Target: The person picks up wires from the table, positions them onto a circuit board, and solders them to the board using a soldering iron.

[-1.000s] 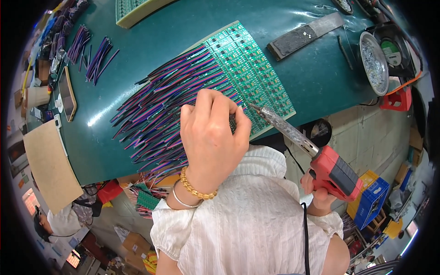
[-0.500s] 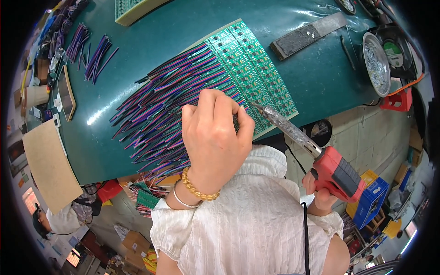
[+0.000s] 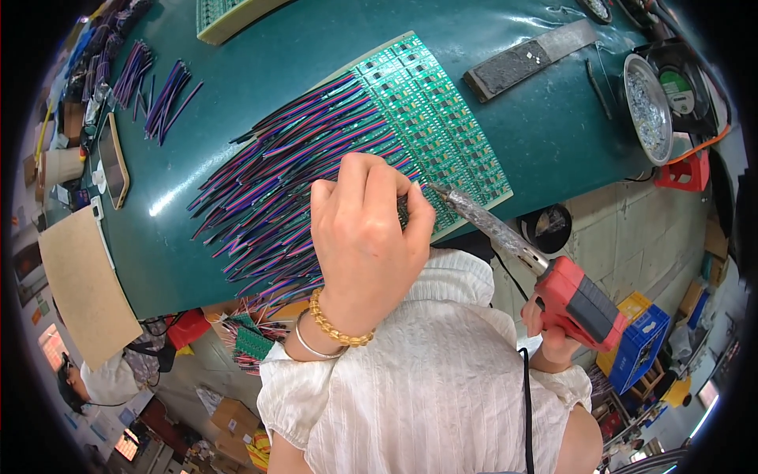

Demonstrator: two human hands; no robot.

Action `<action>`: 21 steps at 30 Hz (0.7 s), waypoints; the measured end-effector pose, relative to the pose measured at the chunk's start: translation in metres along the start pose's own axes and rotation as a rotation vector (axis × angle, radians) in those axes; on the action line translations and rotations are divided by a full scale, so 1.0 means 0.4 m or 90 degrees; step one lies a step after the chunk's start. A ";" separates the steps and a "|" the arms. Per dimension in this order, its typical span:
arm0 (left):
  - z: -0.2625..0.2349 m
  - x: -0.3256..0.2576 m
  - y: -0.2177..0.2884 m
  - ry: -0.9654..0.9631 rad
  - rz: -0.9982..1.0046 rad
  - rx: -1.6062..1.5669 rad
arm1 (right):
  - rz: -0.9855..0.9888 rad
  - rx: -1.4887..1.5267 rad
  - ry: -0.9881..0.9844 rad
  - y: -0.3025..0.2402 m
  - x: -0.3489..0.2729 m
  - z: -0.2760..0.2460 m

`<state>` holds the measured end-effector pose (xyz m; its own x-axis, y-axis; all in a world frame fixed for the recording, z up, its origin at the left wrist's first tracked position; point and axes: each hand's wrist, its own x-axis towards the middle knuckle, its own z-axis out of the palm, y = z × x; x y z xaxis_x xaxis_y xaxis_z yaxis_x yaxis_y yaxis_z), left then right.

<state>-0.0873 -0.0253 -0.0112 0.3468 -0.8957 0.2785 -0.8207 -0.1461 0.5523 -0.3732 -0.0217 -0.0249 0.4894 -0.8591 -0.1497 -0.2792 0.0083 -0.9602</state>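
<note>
A green circuit board panel (image 3: 442, 110) with rows of small chips lies on the bench. Thin multicoloured wires (image 3: 292, 150) run off it to the left in a dense layer. My left hand (image 3: 367, 221) rests over the wires, thumb and forefinger pinched at the board; a wire end shows at the fingertips, the rest hidden under the hand. In my right hand (image 3: 557, 332) is a red-and-black soldering gun (image 3: 580, 300), fingers wrapped round its grip. Its metal tip points left and meets the board just right of my left fingertips.
Behind the panel lie a dark block (image 3: 509, 75) and, further right, a metal bowl (image 3: 647, 107) of scraps. Loose wire bundles (image 3: 166, 103) and a phone (image 3: 114, 162) sit at the left. A black cord (image 3: 527, 411) hangs over my shirt. Another person (image 3: 103, 379) is at lower left.
The soldering gun's tip has shifted slightly nearer to me and left, closer to my left fingertips. My left hand keeps its pinch in nearly the same place.
</note>
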 end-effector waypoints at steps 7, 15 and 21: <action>-0.006 -0.001 -0.002 -0.007 -0.009 -0.005 | 0.009 -0.039 0.057 0.016 -0.026 -0.009; -0.004 -0.003 0.000 -0.009 -0.015 0.001 | -0.038 0.039 0.009 0.017 -0.008 -0.010; -0.004 -0.004 0.001 -0.010 -0.010 -0.006 | 0.020 0.090 0.055 -0.018 0.016 0.030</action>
<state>-0.0874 -0.0234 -0.0101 0.3517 -0.9000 0.2574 -0.8110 -0.1556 0.5640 -0.3580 -0.0212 -0.0218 0.4076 -0.8980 -0.1659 -0.1722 0.1028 -0.9797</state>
